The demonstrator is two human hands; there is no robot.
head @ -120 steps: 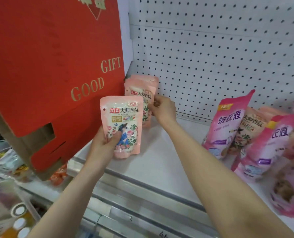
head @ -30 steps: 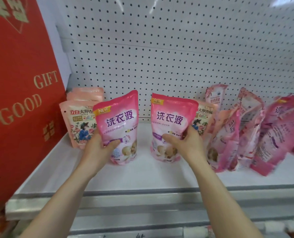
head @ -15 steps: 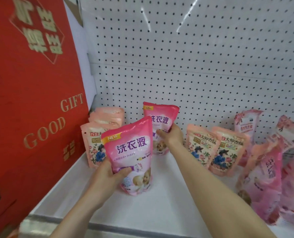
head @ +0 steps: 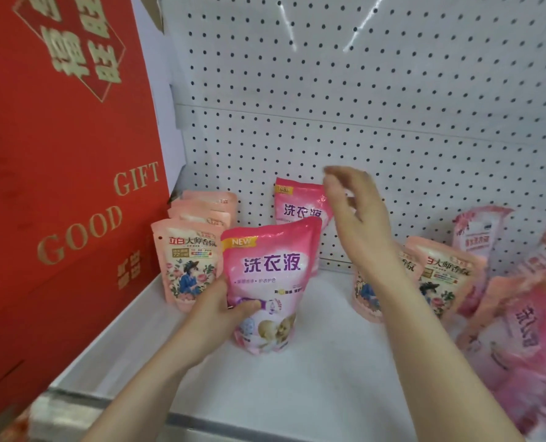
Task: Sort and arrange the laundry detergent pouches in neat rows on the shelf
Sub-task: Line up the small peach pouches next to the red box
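One pink pouch [head: 271, 266] upright (label forward), left hand [head: 214, 314] gripping its lower side, right hand [head: 354, 218] spread, empty

white shelf [head: 297, 390], upright pink pouches [head: 299, 202]

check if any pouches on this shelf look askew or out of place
Yes. The pink pouches at the right lie slumped and tilted in a heap, not upright. Two peach pouches stand beside them, apart from the peach row by the red box.
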